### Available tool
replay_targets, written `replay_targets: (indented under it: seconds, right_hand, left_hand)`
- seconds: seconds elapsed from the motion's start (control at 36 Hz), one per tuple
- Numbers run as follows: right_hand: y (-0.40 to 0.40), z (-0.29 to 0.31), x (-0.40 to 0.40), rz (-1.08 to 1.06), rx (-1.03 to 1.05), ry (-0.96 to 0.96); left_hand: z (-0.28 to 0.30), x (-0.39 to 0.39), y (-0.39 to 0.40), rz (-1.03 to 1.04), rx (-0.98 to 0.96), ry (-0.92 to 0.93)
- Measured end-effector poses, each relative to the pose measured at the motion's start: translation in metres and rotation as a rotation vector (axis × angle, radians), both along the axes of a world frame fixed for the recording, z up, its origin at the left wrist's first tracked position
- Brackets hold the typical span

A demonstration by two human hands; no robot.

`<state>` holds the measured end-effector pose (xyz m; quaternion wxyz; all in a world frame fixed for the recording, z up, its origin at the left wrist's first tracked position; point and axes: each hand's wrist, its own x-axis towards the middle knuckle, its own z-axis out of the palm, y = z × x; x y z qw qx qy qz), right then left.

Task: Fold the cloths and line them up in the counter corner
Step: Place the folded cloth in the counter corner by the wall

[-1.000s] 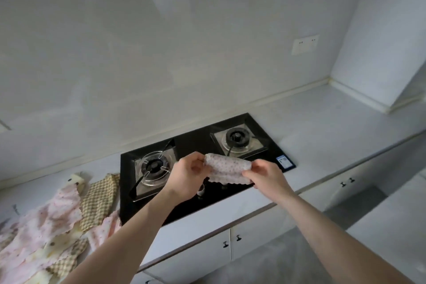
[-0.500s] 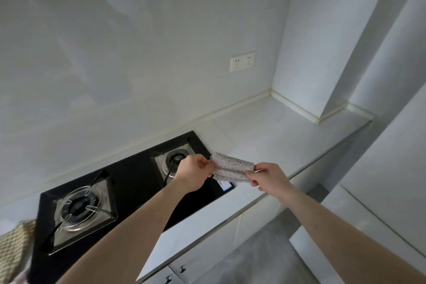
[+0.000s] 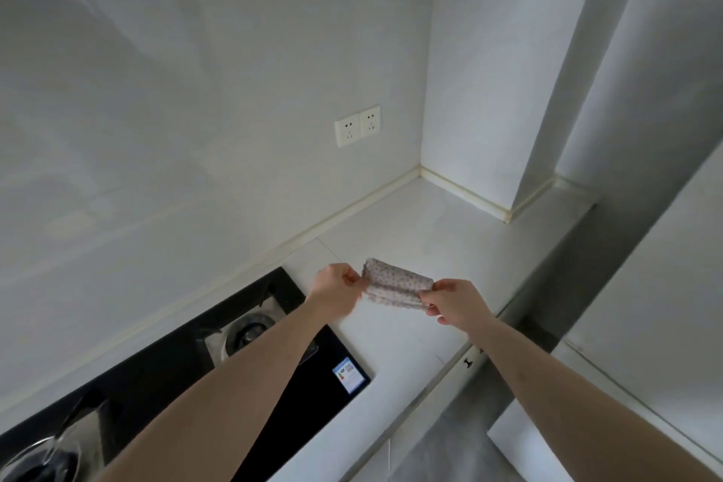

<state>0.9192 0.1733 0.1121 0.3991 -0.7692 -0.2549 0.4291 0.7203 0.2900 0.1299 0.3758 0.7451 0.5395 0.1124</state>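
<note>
Cloth, folded small, hangs over the counter between both hands, corner beyond them. Left hand pinches one end, right hand the other. Risk: layers springing open on release. Look: pale, dotted, several stacked folds.

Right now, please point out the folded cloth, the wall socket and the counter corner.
folded cloth (image 3: 397,284): head view, middle of the dotted fabric between the hands.
wall socket (image 3: 357,126): head view, centre of the double plate.
counter corner (image 3: 414,203): head view, bare countertop near the wall joint.
</note>
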Motion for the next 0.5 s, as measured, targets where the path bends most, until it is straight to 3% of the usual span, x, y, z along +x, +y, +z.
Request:
replay_targets:
  seconds: [0.28, 0.5]
  right_hand:
    - [0.056, -0.038, 0.085, -0.175, -0.027, 0.084]
    - [0.100, -0.095, 0.162, -0.257, -0.163, 0.085]
  left_hand:
    - [-0.039, 0.077, 0.041, 0.082, -0.037, -0.016]
    - [-0.083, 0.111, 0.078, -0.018, -0.126, 0.237]
